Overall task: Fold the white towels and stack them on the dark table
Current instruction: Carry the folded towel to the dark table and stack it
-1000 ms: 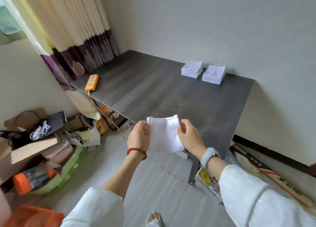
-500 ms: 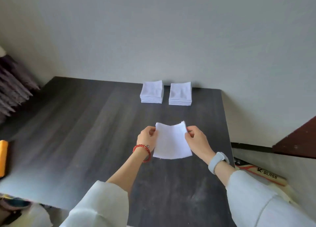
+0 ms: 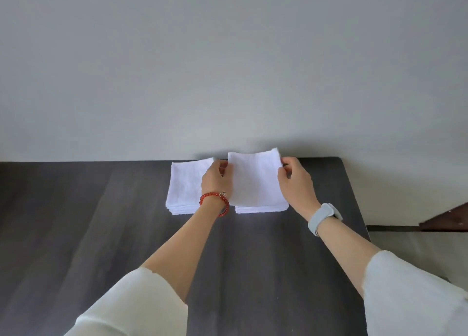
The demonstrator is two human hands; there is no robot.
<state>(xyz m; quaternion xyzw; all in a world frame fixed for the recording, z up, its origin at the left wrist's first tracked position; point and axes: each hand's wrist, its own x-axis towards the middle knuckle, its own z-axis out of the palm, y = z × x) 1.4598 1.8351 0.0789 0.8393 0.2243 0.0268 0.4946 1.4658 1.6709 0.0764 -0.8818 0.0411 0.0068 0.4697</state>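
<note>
A folded white towel [image 3: 254,178] is held by its upper corners, tilted above the right stack of folded towels [image 3: 260,209]. My left hand [image 3: 216,181] pinches its left corner and my right hand [image 3: 296,183] pinches its right corner. The towel's lower edge rests on or just over the right stack, most of which it hides. A left stack of folded towels [image 3: 184,186] sits beside it, partly behind my left hand. Both stacks lie at the far edge of the dark table [image 3: 101,234], against the wall.
A plain grey wall [image 3: 228,69] rises directly behind the stacks. The table's right edge [image 3: 354,196] runs close to my right wrist, with floor and a dark brown object [image 3: 448,219] beyond it.
Both hands carried the folded towel from the near side of the table forward to the right stack at the wall. The view swung from the room's left side to face the table.
</note>
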